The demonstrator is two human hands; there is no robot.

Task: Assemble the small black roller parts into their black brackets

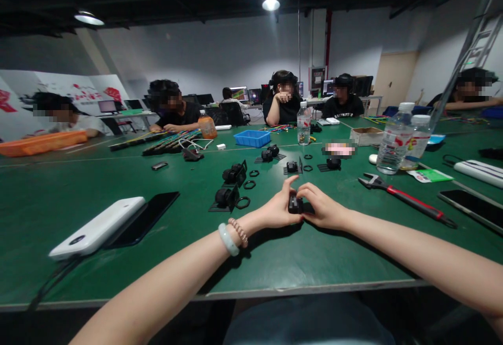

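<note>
Between my two hands, low over the green table (157, 261), is a small black plastic part (295, 204). My left hand (280, 206) closes on it from the left, thumb and fingers around its side. From the right, the curled fingers of my right hand (320, 206) press against it. My fingers hide much of its shape. Left of my hands stand similar black parts with flat plates, one nearer (226, 198) and one behind it (234, 174). Black rings lie beside them, the closest (242, 202) near my left wrist. Another black part (291, 166) lies beyond my fingertips.
An adjustable wrench (408, 198) with red-black handle lies right, near plastic bottles (395, 140). A white power bank (98, 227) and dark phone (145, 219) lie left. Further back are a blue tray (252, 138), an orange bottle (207, 126) and several people seated around the table.
</note>
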